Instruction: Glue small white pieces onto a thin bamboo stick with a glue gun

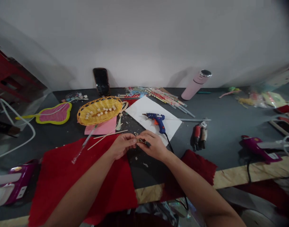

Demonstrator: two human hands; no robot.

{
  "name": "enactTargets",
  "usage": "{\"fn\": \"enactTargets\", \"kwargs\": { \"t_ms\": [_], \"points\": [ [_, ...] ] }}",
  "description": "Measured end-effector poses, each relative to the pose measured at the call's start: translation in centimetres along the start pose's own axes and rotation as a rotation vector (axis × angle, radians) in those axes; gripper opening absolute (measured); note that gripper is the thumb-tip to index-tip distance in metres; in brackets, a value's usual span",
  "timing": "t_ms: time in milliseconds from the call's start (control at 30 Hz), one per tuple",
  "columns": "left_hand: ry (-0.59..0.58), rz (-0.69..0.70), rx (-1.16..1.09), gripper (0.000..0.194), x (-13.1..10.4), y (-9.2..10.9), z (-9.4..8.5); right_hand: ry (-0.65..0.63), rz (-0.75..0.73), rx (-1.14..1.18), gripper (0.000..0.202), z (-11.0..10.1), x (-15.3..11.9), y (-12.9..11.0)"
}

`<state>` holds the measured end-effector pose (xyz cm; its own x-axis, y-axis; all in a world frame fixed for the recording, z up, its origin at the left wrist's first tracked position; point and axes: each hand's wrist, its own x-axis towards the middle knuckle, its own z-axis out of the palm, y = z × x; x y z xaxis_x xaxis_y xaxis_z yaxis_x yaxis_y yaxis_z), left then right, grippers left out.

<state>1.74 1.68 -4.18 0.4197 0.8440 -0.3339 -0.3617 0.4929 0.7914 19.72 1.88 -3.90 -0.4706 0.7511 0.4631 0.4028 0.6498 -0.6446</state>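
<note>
My left hand (125,144) and my right hand (154,143) meet in the middle, fingertips pinched on a small brown and gold beaded piece (141,141). The fingers cover much of it, so its exact kind does not show. Just beyond the fingertips lie a few tiny pale beads (136,134). A blue hot glue gun (156,119) with an orange trigger rests on a white sheet (144,107), a glue stick in its back end. Thin wooden sticks (106,136) lie left of my left hand, beside a red cloth (87,164) under my left forearm.
A yellow wicker basket (81,118) holds small pale pieces. Behind stand a phone (101,82) and a pink flask (193,85), near bundled sticks (165,97). Pliers (199,135) lie right; purple devices (260,148) sit at both sides. The glue gun's cord (169,142) passes near my right wrist.
</note>
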Motion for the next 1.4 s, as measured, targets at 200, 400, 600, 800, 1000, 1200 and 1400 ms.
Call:
{"fn": "enactTargets", "kwargs": {
  "t_ms": [200,400,600,800,1000,1200,1400],
  "points": [
    [0.011,0.053,-0.141,0.016,-0.2,0.8,-0.1,0.091,0.136,-0.040,0.036,-2.0,0.0,1.1],
    [-0.029,0.132,-0.247,0.010,-0.2,0.9,-0.5,0.224,0.164,-0.105,0.014,-3.5,0.5,1.6],
    [-0.030,0.135,-0.256,0.008,-0.1,0.8,-0.8,0.246,0.297,-0.223,0.018,-4.9,0.4,2.8],
    [-0.034,0.140,-0.273,0.008,-0.2,0.9,-0.8,0.104,0.659,-0.532,0.033,-7.6,0.3,4.1],
    [0.000,0.178,-0.283,0.007,-0.2,1.2,-1.2,-0.126,0.822,-0.610,0.037,-7.3,0.5,4.3],
    [0.013,0.187,-0.256,0.007,0.0,1.3,-1.6,-0.082,0.867,-0.604,0.035,-6.4,0.5,5.1],
    [0.018,0.194,-0.242,0.008,0.0,1.4,-1.7,0.123,0.863,-0.550,0.027,-6.6,0.2,6.0]
  ]
}}
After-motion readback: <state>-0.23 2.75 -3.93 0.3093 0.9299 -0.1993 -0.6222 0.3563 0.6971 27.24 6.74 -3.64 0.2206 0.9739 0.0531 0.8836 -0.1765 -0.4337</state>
